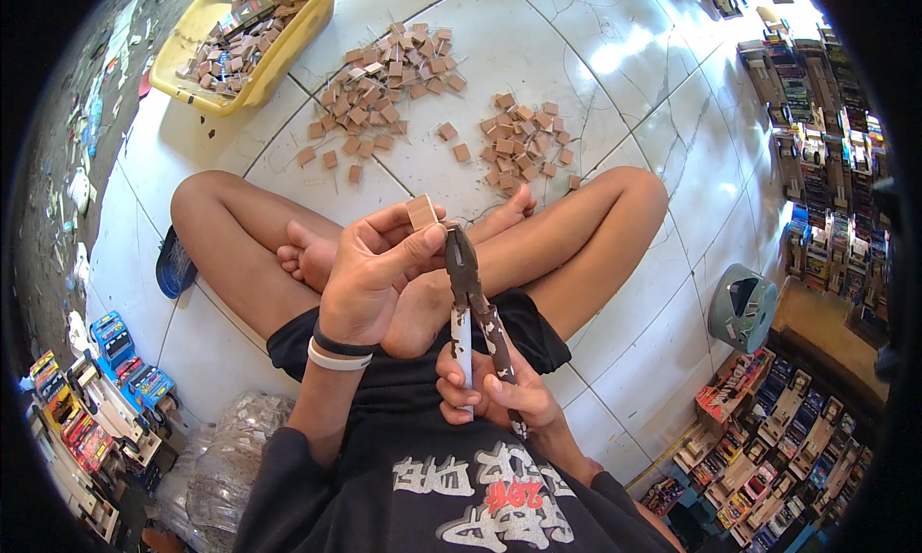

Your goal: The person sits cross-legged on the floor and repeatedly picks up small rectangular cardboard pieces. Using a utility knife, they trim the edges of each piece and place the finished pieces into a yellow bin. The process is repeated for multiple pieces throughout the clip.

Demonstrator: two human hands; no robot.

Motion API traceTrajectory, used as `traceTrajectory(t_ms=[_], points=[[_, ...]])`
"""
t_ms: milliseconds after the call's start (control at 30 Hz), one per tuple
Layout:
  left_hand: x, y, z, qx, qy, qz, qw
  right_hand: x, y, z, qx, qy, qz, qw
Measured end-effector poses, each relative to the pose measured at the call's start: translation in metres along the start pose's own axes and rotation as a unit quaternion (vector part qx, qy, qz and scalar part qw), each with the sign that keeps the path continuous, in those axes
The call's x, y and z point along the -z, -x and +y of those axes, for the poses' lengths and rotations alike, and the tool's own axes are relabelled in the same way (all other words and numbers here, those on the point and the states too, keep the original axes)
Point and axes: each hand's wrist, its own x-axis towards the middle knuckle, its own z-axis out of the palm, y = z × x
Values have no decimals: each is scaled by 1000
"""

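Between the thumb and fingers of my left hand (370,270) a small square wooden block (422,210) is pinched, its flat brown face turned up. My right hand (499,390) is wrapped round the handles of a pair of pliers (464,275), dark at the head, with worn white and brown coating on the grips. The jaws point away from me and meet the block's right side near my left thumb; whatever lies between them is too small to make out. Beyond my crossed legs, one pile of wooden blocks (384,83) with thin pins sticking out lies beside a smaller pile (523,135).
A yellow tub (173,83) of blocks stands at the far left. Toy trucks (120,361) and a plastic-wrapped bundle (235,457) are at the near left. On the right are a grey-green round container (741,308) and rows of wooden toy vehicles (768,447).
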Motion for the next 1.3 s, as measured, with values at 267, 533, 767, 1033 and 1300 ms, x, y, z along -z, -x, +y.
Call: traceTrajectory(t_ms=[267,533,767,1033,1300], points=[[8,-4,10,12,-35,-12,999,-2,-1,-5,-16,68,57,996],[22,-13,0,-128,-171,25,977,-13,3,-36,-56,331,176,925],[15,-11,-4,-126,-216,-57,967,-25,4,-40,-54,331,174,926],[11,-8,-3,-113,-205,-64,970,-24,4,-39,-60,332,161,927],[9,-10,-4,-122,-235,-61,962,-24,4,-39,-59,325,168,929]])
